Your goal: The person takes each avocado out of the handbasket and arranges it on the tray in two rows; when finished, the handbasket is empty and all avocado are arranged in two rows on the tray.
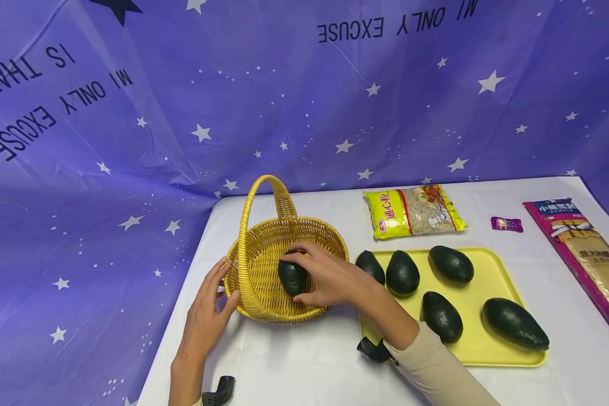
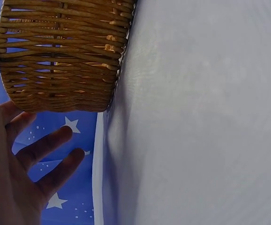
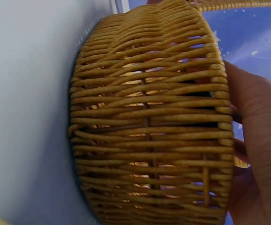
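Inside the yellow wicker basket [image 1: 264,270] my right hand [image 1: 330,276] grips a dark green avocado [image 1: 291,277], thumb on the near side and fingers over its far end. The right wrist view shows the woven side of the basket [image 3: 149,108], which mostly hides that avocado, and my right hand [image 3: 262,136] reaching over the rim. My left hand [image 1: 205,316] rests at the basket's left rim, its fingers loosely spread. Seen from the left wrist, the thumb and part of the left hand [image 2: 13,173] lie by the basket wall [image 2: 65,61], with two fingers extended away from it.
A yellow tray [image 1: 477,352] on the right bears several more avocados [image 1: 441,317]. Behind it lie a yellow bag of pasta [image 1: 413,211] and a small purple packet [image 1: 506,224]. A long purple noodle package [image 1: 583,259] lies at the far right. The basket's handle [image 1: 245,242] arches upward.
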Motion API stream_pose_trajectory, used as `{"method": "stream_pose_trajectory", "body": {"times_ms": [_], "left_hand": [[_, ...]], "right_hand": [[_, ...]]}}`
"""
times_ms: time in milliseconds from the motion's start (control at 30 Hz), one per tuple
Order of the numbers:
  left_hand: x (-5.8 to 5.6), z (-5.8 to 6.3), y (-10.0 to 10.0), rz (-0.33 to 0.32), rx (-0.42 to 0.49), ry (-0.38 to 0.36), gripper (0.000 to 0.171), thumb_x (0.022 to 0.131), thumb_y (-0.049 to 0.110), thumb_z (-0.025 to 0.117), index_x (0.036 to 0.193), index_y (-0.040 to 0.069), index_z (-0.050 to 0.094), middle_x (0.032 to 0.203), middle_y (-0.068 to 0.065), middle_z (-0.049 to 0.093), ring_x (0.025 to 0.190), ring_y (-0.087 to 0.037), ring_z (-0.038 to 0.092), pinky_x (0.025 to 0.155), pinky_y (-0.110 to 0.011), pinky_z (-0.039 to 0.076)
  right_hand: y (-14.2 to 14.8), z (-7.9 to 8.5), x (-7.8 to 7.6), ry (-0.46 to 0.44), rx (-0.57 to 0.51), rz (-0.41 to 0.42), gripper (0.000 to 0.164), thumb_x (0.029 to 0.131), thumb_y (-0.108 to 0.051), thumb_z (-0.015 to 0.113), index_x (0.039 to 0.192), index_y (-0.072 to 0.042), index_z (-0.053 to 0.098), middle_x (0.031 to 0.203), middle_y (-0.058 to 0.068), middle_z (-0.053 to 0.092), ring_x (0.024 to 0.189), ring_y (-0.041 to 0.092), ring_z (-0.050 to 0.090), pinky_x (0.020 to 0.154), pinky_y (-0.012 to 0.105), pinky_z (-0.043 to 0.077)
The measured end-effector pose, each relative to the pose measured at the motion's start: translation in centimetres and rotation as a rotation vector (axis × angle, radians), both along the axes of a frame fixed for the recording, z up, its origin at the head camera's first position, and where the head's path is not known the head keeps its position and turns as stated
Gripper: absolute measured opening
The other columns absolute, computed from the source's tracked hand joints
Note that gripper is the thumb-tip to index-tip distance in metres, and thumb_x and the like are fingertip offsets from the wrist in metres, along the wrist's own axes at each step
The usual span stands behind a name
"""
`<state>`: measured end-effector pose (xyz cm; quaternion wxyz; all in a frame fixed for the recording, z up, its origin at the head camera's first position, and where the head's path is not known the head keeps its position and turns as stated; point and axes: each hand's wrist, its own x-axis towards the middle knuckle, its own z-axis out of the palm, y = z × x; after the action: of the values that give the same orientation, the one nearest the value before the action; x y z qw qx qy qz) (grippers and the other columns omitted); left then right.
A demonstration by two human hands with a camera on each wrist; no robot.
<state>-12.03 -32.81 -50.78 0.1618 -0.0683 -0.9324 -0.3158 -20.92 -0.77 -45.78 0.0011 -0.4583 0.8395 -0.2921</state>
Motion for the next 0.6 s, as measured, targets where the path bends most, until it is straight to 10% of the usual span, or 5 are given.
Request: {"method": "stream_pose_trajectory", "body": {"times_ms": [600], "left_hand": [[0.0, 0.1, 0.1, -0.003, -0.006, 0.006, 0.066, 0.106, 0.028, 0.069, 0.167, 0.023, 0.043, 0.173, 0.002, 0.038, 0.125, -0.022, 0.064, 0.098, -0.046, 0.061]], "right_hand": [[2.7, 0.7, 1.1, 0.014, -0.034, -0.087, 0.085, 0.087, -0.041, 0.090, 0.160, -0.018, 0.051, 0.162, 0.010, 0.043, 0.141, 0.026, 0.053, 0.099, 0.040, 0.061]]}}
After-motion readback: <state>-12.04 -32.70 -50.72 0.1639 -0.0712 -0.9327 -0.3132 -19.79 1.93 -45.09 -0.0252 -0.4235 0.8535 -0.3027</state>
